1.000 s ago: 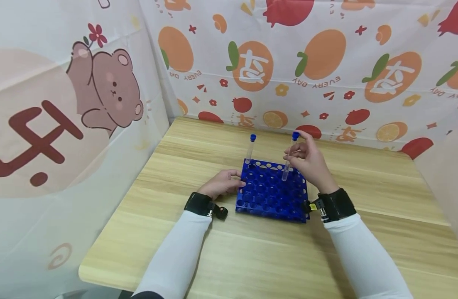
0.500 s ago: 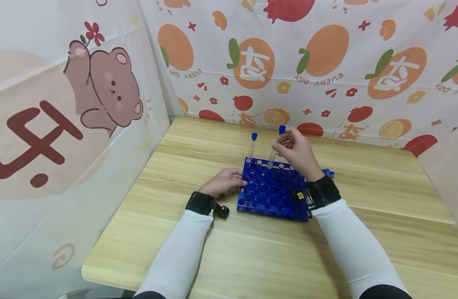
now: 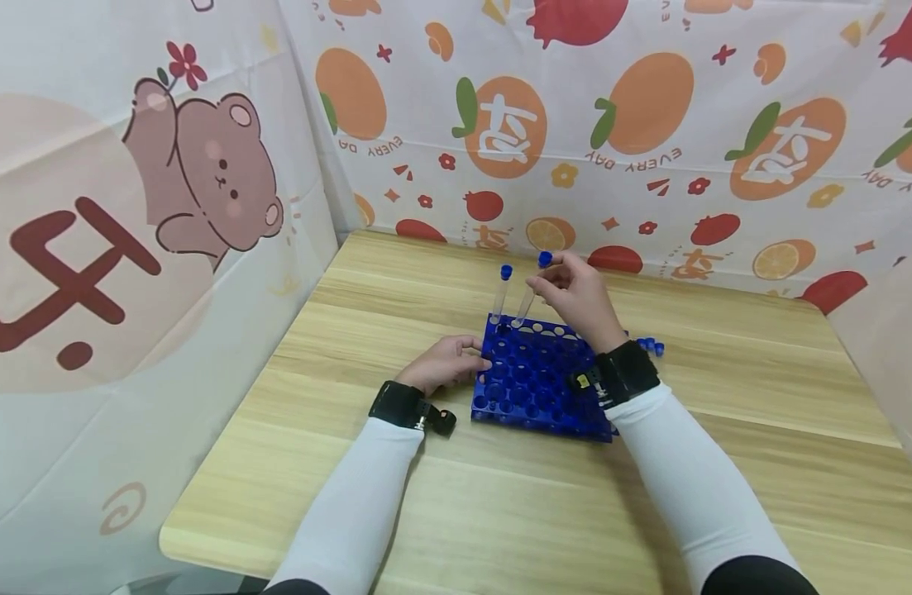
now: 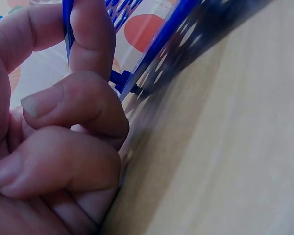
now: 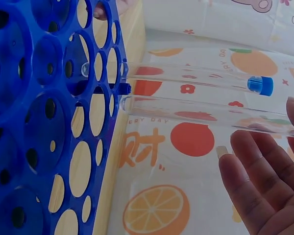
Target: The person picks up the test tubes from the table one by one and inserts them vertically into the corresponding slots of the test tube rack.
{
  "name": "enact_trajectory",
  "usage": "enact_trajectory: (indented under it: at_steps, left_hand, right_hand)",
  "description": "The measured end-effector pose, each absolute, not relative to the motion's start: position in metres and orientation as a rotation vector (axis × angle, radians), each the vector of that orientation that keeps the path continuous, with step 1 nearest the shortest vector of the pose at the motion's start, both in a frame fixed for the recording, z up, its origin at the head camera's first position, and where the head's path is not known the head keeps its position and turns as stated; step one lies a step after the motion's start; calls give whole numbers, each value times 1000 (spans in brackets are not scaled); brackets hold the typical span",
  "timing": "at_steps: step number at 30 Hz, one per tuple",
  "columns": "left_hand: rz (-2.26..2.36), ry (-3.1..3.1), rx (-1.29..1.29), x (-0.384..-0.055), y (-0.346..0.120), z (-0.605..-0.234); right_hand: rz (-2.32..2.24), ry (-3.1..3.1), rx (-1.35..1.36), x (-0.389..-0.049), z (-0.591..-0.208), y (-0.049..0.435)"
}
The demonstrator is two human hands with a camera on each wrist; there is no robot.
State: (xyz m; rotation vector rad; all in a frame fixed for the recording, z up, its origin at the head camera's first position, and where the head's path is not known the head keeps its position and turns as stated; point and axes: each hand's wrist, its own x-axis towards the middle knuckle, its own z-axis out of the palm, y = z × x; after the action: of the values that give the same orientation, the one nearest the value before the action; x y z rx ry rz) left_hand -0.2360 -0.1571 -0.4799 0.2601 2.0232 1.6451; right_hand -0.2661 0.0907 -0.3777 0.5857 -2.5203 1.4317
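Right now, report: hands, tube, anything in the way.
Left hand holds rack by its side. Right hand pinches capped tube, tilted, tip at far row, not seated. Close alongside: second tube, standing in rack.

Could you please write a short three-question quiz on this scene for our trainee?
1. True or false: the left hand grips the left side of the rack.
2. As the person sees it, which corner of the rack holds the standing tube: A) front right, B) back left, C) front left?
3. Fill in: the held tube, in the right hand, has a ____ cap.

Key: 1. True. 2. B. 3. Blue.
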Motion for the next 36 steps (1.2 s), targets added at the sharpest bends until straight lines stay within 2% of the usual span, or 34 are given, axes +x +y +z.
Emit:
enact_trajectory:
  at_steps: [36]
  left_hand:
    - [1676,2020,256,-238,-154,-482]
  right_hand:
    - [1063,-2808,654,-273,-389,81]
